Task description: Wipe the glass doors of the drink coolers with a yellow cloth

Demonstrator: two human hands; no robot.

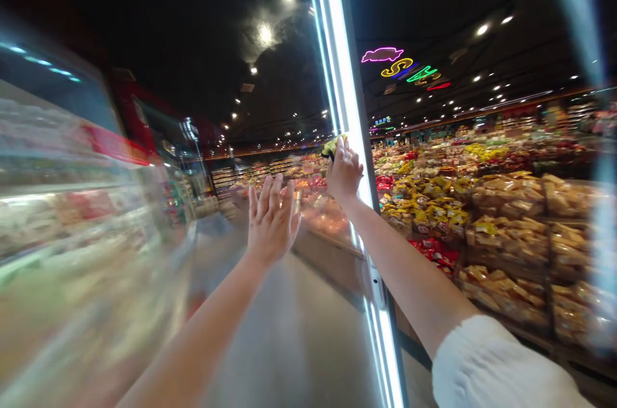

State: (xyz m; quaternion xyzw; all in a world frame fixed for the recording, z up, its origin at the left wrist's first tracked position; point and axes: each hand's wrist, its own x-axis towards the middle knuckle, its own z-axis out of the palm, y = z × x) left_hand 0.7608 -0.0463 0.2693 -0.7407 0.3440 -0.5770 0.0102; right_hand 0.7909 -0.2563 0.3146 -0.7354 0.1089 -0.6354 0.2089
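My left hand (272,218) is raised with its fingers stretched out, its palm toward a clear glass door (294,292). It appears to rest on the glass and holds nothing. Farther up and to the right, my right hand (345,170) presses a yellow-green cloth (333,146) with a dark edge to the glass. That hand is beside the bright light strip (340,42) running down the door's frame. Part of the cloth is hidden behind the fingers.
On the left, blurred shelves (58,202) hold packed goods. To the right stand display bins of wrapped snacks (511,234), with yellow packets (429,196) and red packets (436,254) beside them. Neon signs (398,67) hang under the dark ceiling.
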